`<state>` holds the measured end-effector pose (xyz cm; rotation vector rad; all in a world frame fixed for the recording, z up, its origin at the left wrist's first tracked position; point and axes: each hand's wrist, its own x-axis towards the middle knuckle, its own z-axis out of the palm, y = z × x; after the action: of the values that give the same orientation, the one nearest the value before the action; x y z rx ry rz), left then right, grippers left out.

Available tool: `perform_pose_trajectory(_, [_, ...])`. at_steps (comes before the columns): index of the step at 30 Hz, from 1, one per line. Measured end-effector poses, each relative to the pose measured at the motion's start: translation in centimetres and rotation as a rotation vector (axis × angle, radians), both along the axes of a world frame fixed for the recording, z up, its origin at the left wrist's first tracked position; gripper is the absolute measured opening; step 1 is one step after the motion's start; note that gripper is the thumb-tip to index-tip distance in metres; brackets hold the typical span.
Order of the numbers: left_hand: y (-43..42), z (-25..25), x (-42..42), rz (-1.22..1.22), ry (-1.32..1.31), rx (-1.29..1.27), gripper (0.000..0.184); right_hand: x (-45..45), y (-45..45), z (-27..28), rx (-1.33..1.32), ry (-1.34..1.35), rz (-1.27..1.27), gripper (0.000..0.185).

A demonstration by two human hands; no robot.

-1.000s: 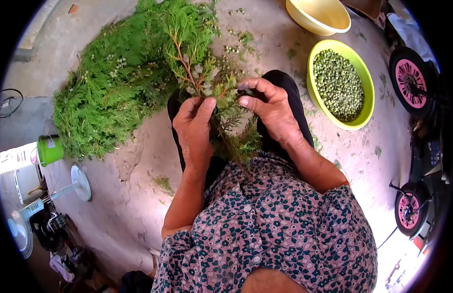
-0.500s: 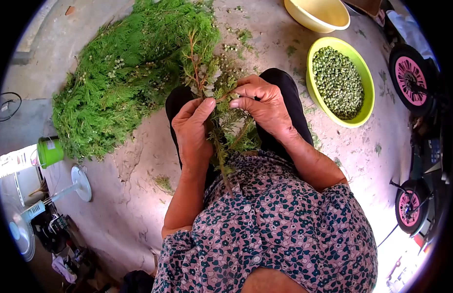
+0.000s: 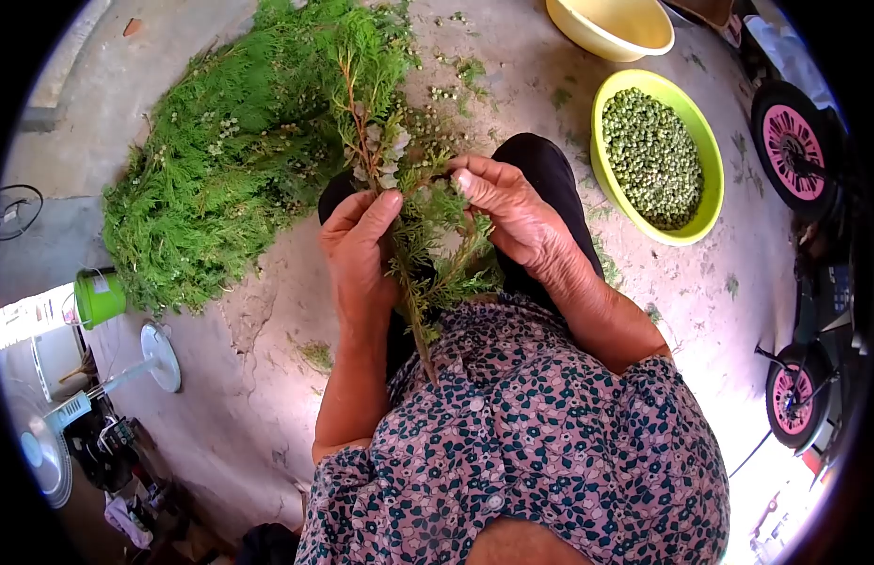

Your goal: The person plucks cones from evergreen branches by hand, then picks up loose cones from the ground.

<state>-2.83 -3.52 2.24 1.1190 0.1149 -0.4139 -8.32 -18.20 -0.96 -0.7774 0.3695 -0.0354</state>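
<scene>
My left hand (image 3: 360, 240) pinches the stem of a leafy green branch (image 3: 413, 273) between thumb and fingers. The branch stands over my lap, with pale seed cones (image 3: 388, 155) clustered above that hand. To the right of the stem, my right hand (image 3: 512, 202) has its thumb and forefinger pressed together at a side sprig; whatever lies between the fingertips is too small to make out. A yellow-green basin (image 3: 715, 188) to the right holds many small green seed cones (image 3: 651, 158).
A large heap of green branches (image 3: 201, 179) lies at the upper left. Beyond the basin is a pale yellow bowl (image 3: 611, 33). A green bucket (image 3: 100, 298) and a fan (image 3: 46, 452) stand at left, pink-rimmed wheels (image 3: 792, 151) at right. Scattered bits lie on the floor.
The branch top and my left hand have shifted slightly left. My right hand first moved in towards the stem, then drew back a little to the right.
</scene>
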Motion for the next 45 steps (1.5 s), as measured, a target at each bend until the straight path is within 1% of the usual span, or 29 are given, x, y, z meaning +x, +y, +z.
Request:
perform_pose_trajectory(3, [0.1, 0.3, 0.0, -0.028, -0.014, 0.053, 0.008, 0.3, 0.4, -0.3, -0.079, 0.05, 0.034, 0.012])
perform_pose_trajectory(4, [0.2, 0.4, 0.0, -0.045, -0.005, 0.048, 0.007, 0.2, 0.2, 0.3, -0.08, 0.05, 0.033, 0.012])
perform_pose_trajectory(6, [0.3, 0.6, -0.1, -0.064, 0.005, 0.041, 0.007, -0.2, -0.6, 1.7, -0.225, 0.179, -0.083, 0.009])
perform_pose_trajectory(7, [0.4, 0.7, 0.0, -0.024, -0.004, 0.045, 0.007, 0.0, -1.5, -0.3, -0.133, 0.014, -0.137, 0.007])
perform_pose_trajectory(8, [0.5, 0.8, 0.1, 0.017, -0.015, 0.049, 0.006, -0.3, -2.6, -1.6, -0.132, -0.007, -0.128, 0.008])
perform_pose_trajectory(10, [0.8, 1.0, 0.2, 0.004, -0.006, 0.065, 0.006, -0.5, -2.3, -0.9, 0.028, 0.047, -0.111, 0.02])
perform_pose_trajectory(13, [0.6, 1.4, 0.3, -0.034, 0.001, 0.073, 0.006, -0.5, -1.9, -0.6, 0.221, -0.163, 0.138, 0.036])
perform_pose_trajectory(14, [0.5, 1.6, 0.2, -0.076, 0.017, 0.068, 0.007, -0.4, -1.4, -0.4, 0.225, -0.163, 0.151, 0.039])
perform_pose_trajectory(17, [0.7, 1.3, 0.3, -0.129, 0.032, 0.084, 0.008, -0.2, -0.6, 0.3, 0.152, -0.223, 0.163, 0.034])
perform_pose_trajectory(19, [0.9, 1.2, 0.4, -0.137, 0.032, 0.102, 0.009, -0.2, -0.6, 1.2, -0.076, -0.178, 0.135, 0.022])
perform_pose_trajectory(22, [0.9, 1.4, 0.4, -0.154, 0.048, 0.127, 0.009, -0.3, -0.9, 0.6, -0.188, -0.131, 0.151, 0.02])
perform_pose_trajectory(23, [0.7, 1.3, 0.3, -0.152, 0.038, 0.126, 0.009, -0.3, -0.6, 0.8, -0.271, -0.09, 0.09, 0.011])
perform_pose_trajectory(24, [0.5, 1.3, 0.1, -0.151, 0.028, 0.125, 0.009, -0.4, -0.6, 0.8, -0.271, -0.091, 0.089, 0.011])
perform_pose_trajectory(26, [0.3, 0.7, -0.1, -0.171, 0.033, 0.138, 0.009, -0.5, -0.5, 0.7, -0.905, -0.219, -0.094, 0.013])
perform_pose_trajectory(27, [0.0, 0.5, -0.2, -0.192, 0.038, 0.151, 0.008, -0.6, -0.4, 0.9, -1.072, -0.249, -0.23, 0.018])
perform_pose_trajectory(28, [-0.3, 0.5, -0.4, -0.195, 0.036, 0.149, 0.008, -0.9, -0.6, 1.0, -1.075, -0.249, -0.233, 0.018])
perform_pose_trajectory(30, [-0.8, 0.5, -0.7, -0.232, 0.046, 0.144, 0.01, -1.3, -1.2, 1.1, -1.392, -0.305, -0.308, 0.021])
perform_pose_trajectory(32, [-0.7, -0.1, -0.6, -0.264, -0.008, 0.196, 0.011, -1.7, -1.8, 1.1, -1.374, -0.356, -0.327, 0.027])
perform_pose_trajectory(34, [-1.1, 0.2, -0.7, -0.308, 0.082, 0.195, 0.011, -2.2, -3.0, 0.5, -1.656, -0.413, -0.404, 0.027])
perform_pose_trajectory(35, [-1.6, 0.1, -0.9, -0.2, 0.121, 0.207, 0.012, -2.4, -4.5, -0.4, -1.69, -0.215, -0.413, 0.026])
perform_pose_trajectory(36, [-1.0, -0.7, -0.3, -0.205, 0.125, 0.14, 0.012, -2.8, -6.3, -0.3, -1.733, -0.005, -0.435, 0.02])
perform_pose_trajectory(37, [-0.2, -1.3, 0.4, -0.219, 0.144, 0.129, 0.012, -3.1, -8.3, -0.8, -1.825, 0.021, -0.528, 0.017])
perform_pose_trajectory(39, [0.3, -2.2, 0.4, -0.234, 0.166, 0.123, 0.012, -4.2, -11.4, -0.4, -1.736, 0.027, -0.616, 0.019])
perform_pose_trajectory(40, [0.0, -2.4, -0.1, -0.19, -0.356, 0.306, 0.012, -4.7, -13.1, -0.3, -1.759, 0.057, -0.666, 0.022])
perform_pose_trajectory(41, [0.1, -2.7, -0.1, -0.181, -0.622, 0.392, 0.012, -5.3, -15.4, -0.7, -1.834, 0.095, -0.714, 0.024])
perform_pose_trajectory(42, [0.2, -3.1, 0.0, -0.131, -0.882, 0.479, 0.012, -6.1, -17.5, -0.8, -1.914, 0.222, -0.731, 0.025])
perform_pose_trajectory(43, [0.6, -3.7, 0.9, -0.312, -0.308, -0.002, 0.014, -6.8, -20.0, -1.9, -1.92, 0.246, -0.807, 0.026])
perform_pose_trajectory(44, [1.1, -4.2, 1.7, -0.458, 0.283, -0.474, 0.016, -7.9, -22.3, -2.6, -2.047, 0.421, -0.746, 0.032])
perform_pose_trajectory(45, [1.6, -4.4, 2.2, -0.58, 0.253, -0.393, 0.023, -9.0, -24.6, -3.3, -2.175, 0.448, -0.738, 0.038])
